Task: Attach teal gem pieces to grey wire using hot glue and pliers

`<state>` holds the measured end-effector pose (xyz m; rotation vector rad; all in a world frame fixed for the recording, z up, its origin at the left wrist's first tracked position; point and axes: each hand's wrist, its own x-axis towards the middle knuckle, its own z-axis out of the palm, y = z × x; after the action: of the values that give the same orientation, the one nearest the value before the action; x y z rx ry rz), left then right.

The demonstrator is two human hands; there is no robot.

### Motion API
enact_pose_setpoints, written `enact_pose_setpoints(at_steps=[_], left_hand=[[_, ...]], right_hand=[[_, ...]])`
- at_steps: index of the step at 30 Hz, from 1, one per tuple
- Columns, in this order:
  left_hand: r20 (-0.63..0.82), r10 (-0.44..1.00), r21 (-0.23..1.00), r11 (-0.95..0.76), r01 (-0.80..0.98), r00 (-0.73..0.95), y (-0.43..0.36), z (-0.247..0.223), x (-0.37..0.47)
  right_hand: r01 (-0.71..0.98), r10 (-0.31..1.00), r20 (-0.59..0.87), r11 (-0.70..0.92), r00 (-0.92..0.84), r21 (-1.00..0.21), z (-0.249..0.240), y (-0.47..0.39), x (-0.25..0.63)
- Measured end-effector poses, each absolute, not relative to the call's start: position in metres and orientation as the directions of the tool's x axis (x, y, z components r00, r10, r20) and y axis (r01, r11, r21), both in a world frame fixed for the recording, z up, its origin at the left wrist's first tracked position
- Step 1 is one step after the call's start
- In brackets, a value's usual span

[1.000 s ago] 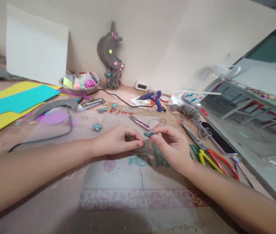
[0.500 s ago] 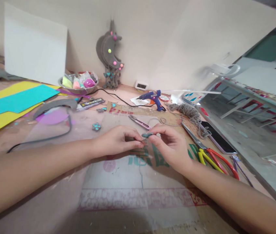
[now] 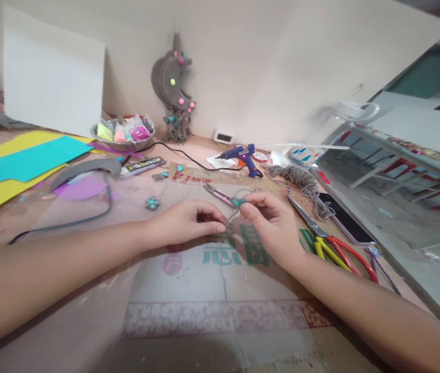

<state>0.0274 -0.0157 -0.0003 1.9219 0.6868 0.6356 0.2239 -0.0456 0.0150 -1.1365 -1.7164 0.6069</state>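
Note:
Between the thumb and fingers of my right hand (image 3: 272, 223) is a small teal and grey piece (image 3: 238, 202), its exact kind too small to make out. A thin grey string (image 3: 232, 216) runs from that piece to my left hand (image 3: 191, 221), which pinches it at the fingertips. Its lower end hangs over the printed, plastic-covered cardboard (image 3: 189, 285). Just behind the hands lie pink-handled thread snips (image 3: 220, 194). A grey flower with turquoise petals (image 3: 152, 202) rests to the left of my left hand.
A blue glue gun (image 3: 243, 155) lies behind the hands. Grey yarn (image 3: 295, 178), a phone (image 3: 346, 220) and red-and-yellow-handled scissors (image 3: 332, 248) are on the right. A bowl of clay packets (image 3: 121, 144), foam sheets (image 3: 29, 158) and a moon ornament (image 3: 173, 77) stand farther back.
My right hand has raised the small piece slightly, away from my left fingertips. More string now shows stretched between the two hands.

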Motion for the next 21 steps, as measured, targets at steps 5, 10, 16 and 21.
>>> enact_pose_setpoints(at_steps=[5,10,16,21], left_hand=[[0.135,0.704,0.916,-0.357,0.183,0.698,-0.015,-0.001,0.027],[0.098,0.728,0.95,-0.271,0.154,0.679,-0.013,-0.005,0.026],[0.077,0.741,0.979,-0.182,0.089,0.667,-0.01,-0.006,0.027],[0.09,0.758,0.974,-0.203,0.103,0.646,-0.009,-0.006,0.027]], right_hand=[[0.45,0.947,0.274,0.322,-0.169,-0.833,0.011,-0.031,0.226],[0.629,0.926,0.299,0.375,-0.229,-0.681,0.013,-0.024,0.232],[0.754,0.768,0.433,0.606,-0.472,-0.253,0.004,-0.009,0.245],[0.776,0.771,0.334,0.612,-0.542,-0.154,0.0,-0.004,0.247]])
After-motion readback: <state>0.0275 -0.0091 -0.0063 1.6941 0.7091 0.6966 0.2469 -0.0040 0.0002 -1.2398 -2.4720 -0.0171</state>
